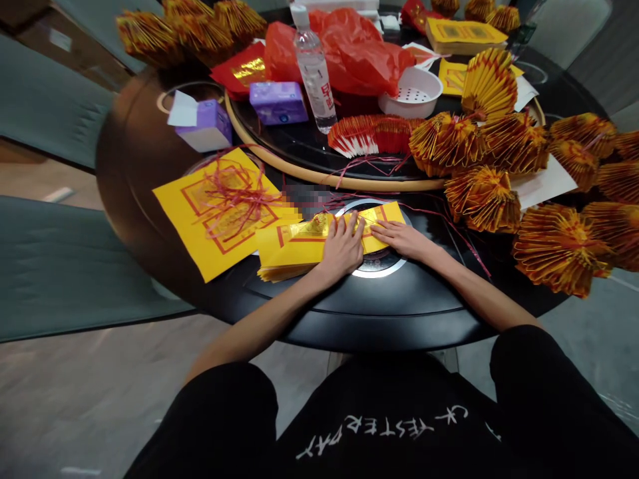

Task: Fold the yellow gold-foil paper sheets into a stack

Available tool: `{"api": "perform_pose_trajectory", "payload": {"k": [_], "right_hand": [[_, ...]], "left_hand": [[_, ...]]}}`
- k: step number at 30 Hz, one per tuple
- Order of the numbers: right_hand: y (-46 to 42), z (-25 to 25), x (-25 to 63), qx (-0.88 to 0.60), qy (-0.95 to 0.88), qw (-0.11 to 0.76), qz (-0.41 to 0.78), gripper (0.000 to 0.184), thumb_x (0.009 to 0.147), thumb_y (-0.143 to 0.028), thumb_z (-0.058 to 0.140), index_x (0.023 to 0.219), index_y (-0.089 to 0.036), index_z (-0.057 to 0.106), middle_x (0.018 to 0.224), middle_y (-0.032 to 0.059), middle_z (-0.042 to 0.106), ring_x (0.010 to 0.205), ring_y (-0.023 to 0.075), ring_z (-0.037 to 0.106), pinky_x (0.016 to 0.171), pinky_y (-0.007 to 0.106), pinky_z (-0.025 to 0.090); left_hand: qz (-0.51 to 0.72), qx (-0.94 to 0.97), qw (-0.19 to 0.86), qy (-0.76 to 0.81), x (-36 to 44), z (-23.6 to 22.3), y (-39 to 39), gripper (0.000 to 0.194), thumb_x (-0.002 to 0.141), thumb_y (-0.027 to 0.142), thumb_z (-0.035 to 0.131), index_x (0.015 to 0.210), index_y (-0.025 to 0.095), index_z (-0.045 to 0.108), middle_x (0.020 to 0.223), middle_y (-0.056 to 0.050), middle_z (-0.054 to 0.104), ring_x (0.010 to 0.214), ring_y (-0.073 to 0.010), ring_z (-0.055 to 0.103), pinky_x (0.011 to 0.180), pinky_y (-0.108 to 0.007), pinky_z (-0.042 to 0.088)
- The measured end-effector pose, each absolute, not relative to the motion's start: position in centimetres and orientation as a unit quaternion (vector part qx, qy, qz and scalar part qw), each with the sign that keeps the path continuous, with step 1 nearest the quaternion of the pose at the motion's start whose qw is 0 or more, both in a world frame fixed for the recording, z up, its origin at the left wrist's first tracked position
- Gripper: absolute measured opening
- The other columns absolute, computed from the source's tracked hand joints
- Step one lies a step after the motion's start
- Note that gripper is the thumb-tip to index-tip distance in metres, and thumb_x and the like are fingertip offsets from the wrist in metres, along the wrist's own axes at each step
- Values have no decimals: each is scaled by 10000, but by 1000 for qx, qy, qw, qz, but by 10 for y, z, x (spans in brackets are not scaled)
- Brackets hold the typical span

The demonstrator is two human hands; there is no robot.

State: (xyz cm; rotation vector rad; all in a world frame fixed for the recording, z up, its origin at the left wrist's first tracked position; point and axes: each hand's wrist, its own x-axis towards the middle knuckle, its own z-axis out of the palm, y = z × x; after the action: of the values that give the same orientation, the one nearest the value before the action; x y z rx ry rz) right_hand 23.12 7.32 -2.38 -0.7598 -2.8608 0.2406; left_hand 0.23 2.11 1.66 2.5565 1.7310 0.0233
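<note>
My left hand lies flat with its fingers stretched out on a yellow joss paper sheet that has gold foil and red print. From the other side, my right hand rests its extended fingertips on the same sheet, towards its right end. Part of the sheet is hidden under my fingers. Beneath and to the left is a stack of yellow paper. Further left, a tangle of pink string lies on more printed yellow paper.
Folded paper fans crowd the right side, with red pleated paper on the turntable. Behind stand a water bottle, a white basket, purple tissue packs and red plastic bags.
</note>
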Motion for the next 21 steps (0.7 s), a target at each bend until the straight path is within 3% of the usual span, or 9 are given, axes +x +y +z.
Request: {"api": "perform_pose_trajectory", "payload": {"k": [5,10,21], "right_hand": [[73,-29,229,-256,-960,83,73,484,1056,-116,460,1530,-149,553,1604,158,515,1555,308,405,1240,549,418],[68,-27,228,-259,-959,89,72,491,1057,-137,467,1544,-150,537,1612,162,502,1554,311,406,1241,555,410],[65,-27,230,-280,-955,68,74,540,1035,-108,439,1568,-162,509,1634,148,470,1562,312,392,1233,583,397]], "left_hand": [[12,823,39,567,4,16,21,659,1031,327,342,1652,110,376,1735,-135,318,1592,-413,287,1300,-592,172],[4,819,47,572,6,14,21,686,1054,439,325,1659,118,363,1750,-130,276,1605,-428,246,1305,-597,138],[-16,824,48,565,6,18,23,691,1042,429,358,1652,106,370,1744,-176,275,1594,-438,262,1282,-628,149]]}}
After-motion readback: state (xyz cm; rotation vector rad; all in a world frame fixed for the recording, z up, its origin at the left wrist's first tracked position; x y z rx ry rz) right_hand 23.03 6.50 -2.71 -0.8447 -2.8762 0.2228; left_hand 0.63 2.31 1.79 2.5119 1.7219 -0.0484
